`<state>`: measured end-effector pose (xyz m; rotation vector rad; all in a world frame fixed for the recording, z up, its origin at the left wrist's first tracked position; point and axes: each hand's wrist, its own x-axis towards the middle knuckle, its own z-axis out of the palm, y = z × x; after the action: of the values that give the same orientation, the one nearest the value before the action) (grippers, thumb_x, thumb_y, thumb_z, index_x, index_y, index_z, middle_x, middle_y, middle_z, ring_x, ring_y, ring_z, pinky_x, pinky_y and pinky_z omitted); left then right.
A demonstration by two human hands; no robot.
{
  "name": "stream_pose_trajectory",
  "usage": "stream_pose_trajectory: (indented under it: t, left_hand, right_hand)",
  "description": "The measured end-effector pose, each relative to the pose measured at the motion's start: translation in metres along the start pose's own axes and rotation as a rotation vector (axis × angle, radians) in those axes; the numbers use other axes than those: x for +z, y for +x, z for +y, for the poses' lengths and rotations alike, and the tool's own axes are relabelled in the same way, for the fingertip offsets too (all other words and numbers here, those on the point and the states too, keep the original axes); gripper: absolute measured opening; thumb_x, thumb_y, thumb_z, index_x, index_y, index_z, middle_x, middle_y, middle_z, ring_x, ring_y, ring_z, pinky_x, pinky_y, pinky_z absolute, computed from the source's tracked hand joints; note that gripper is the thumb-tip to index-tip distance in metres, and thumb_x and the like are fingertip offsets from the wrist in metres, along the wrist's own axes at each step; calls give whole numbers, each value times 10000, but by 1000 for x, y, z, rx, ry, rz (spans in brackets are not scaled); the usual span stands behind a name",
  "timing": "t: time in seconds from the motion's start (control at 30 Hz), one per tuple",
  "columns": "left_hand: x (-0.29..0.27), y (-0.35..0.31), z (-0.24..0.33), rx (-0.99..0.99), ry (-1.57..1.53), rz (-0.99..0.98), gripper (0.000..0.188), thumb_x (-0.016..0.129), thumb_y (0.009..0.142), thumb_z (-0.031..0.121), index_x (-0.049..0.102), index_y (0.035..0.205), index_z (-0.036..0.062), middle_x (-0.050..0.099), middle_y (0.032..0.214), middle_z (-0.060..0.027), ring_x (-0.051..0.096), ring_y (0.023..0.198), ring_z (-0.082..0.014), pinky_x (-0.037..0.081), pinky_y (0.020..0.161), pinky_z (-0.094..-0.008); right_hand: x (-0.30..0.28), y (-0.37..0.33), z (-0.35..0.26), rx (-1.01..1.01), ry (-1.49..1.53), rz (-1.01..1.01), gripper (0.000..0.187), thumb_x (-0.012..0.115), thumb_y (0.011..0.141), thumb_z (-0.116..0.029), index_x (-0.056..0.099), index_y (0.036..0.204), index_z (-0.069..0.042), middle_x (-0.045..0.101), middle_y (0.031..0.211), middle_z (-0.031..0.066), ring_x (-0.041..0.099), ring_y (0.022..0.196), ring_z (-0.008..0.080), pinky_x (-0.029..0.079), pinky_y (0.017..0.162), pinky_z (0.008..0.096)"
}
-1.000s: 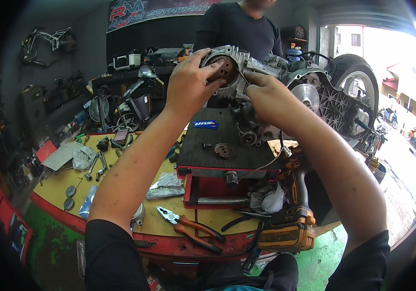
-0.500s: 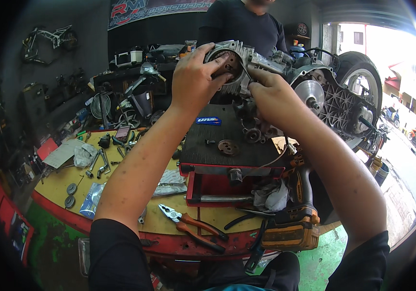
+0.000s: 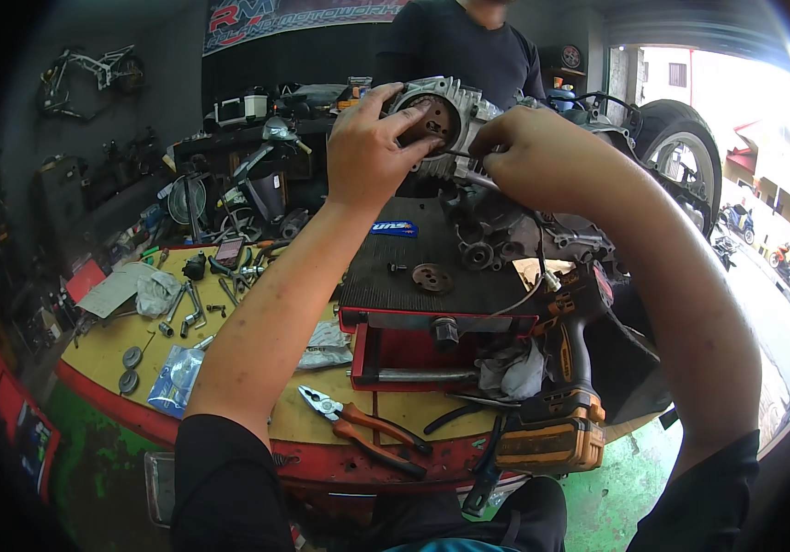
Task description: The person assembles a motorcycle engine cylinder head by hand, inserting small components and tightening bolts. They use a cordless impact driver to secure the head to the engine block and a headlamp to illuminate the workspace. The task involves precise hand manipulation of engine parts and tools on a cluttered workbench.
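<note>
Cluttered with sockets, rags and loose parts, the yellow workbench point(image 3: 119, 340) filled the head view, with orange-handled pliers point(image 3: 363, 428) and a cordless drill point(image 3: 565, 386) near its front edge and another person in a dark shirt point(image 3: 468, 46) standing behind. Above a black mat point(image 3: 413, 267), the left hand point(image 3: 367, 147) had its fingers spread and clamped on the round face of a grey engine part point(image 3: 441, 115), while the right hand point(image 3: 542, 156) pinched its fingers together at the part's right side, on something hidden. Held aloft by grip alone, the part could probably slip onto the bench if either hand loosened.
</note>
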<state>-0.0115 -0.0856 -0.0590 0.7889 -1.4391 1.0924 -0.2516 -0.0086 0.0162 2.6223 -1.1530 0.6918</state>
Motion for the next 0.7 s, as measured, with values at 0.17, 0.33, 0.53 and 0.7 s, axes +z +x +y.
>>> stream_pose_trajectory:
  t: [0.17,0.33,0.53,0.7]
  left_hand:
    - [4,1,0,13,-14,36,413,926,736,331,858,1096,139,726,1275,-94,716,1128,-315,542,990,-456]
    - [2,0,-1,37,10,40,410,922,738,335,857,1085,127,733,1264,-94,719,1120,-312,538,992,-456]
    - [-4,3,-4,57,12,-20,448,939,730,322,853,1129,139,734,1278,-86,705,1147,-328,544,995,-441]
    - [-4,9,-3,95,51,-24,444,938,717,316,856,1114,137,737,1259,-72,706,1133,-317,542,994,-435]
  right_hand:
    - [20,8,14,-60,52,58,388,566,917,-145,787,1207,-15,753,1192,270,736,1101,407,560,1020,460]
    - [22,9,13,-79,57,51,389,591,909,-167,786,1210,-16,760,1180,261,735,1114,401,562,1022,457]
    - [29,12,16,-84,142,39,390,567,928,-146,769,1221,14,757,1187,269,733,1111,403,558,1022,456]
    - [33,14,11,-65,223,14,401,564,921,-150,770,1220,19,764,1170,264,736,1109,402,558,1025,452]
